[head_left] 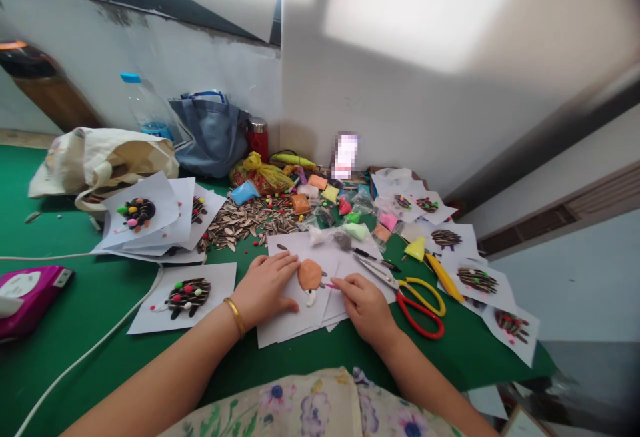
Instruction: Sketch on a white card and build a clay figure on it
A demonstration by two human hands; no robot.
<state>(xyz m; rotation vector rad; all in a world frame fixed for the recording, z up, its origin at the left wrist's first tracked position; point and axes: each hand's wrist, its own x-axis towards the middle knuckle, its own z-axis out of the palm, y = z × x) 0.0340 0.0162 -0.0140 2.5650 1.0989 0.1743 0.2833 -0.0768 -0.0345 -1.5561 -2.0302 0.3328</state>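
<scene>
On white paper (277, 330) in front of me lies a flat orange clay shape (311, 275) with a white clay snout (311, 298), a small black dot and dark seeds along its right edge. My left hand (267, 283) rests flat on the sheet beside the clay's left side, fingers stretched out. On the right, my right hand (364, 303) is closed in a pinch on a thin pink pointed tool (331, 285), whose tip points at the seeds on the clay's edge. A single sunflower seed (283, 247) lies near the sheet's top left.
Scissors (419, 297) and a black pen (367, 254) lie right of my paper. A pile of sunflower seeds (240, 220) and bags of coloured clay (301, 204) sit beyond. Seed-covered hedgehog pictures (190, 295) flank both sides. A white cable (100, 345) crosses the left.
</scene>
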